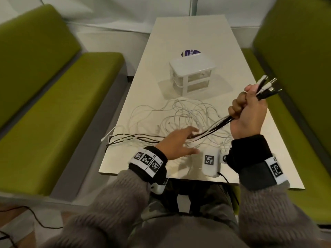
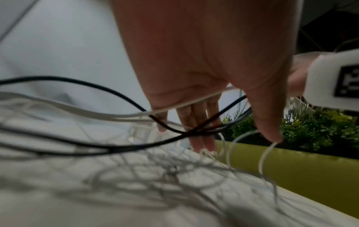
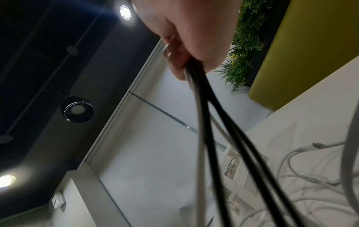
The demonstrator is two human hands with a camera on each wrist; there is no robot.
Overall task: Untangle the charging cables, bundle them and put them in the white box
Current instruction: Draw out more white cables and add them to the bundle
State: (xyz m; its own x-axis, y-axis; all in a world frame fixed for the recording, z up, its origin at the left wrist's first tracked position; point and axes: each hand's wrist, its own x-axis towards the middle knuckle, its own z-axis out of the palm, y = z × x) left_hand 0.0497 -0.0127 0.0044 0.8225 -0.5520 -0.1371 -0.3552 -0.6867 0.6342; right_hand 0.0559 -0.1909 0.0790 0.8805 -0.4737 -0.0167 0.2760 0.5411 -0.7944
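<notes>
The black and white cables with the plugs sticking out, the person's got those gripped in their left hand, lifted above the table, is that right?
Not quite. The right hand grips the black and white cables, lifted above the table; the head view shows it. The left hand is spread low over the tangle.

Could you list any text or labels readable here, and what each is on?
"Clay": purple round sticker on the table, partly hidden behind the white box; the rest is cut off.
Square black-and-white code markers: on the wrist bands and white device; no words.
Nothing else readable.
</notes>
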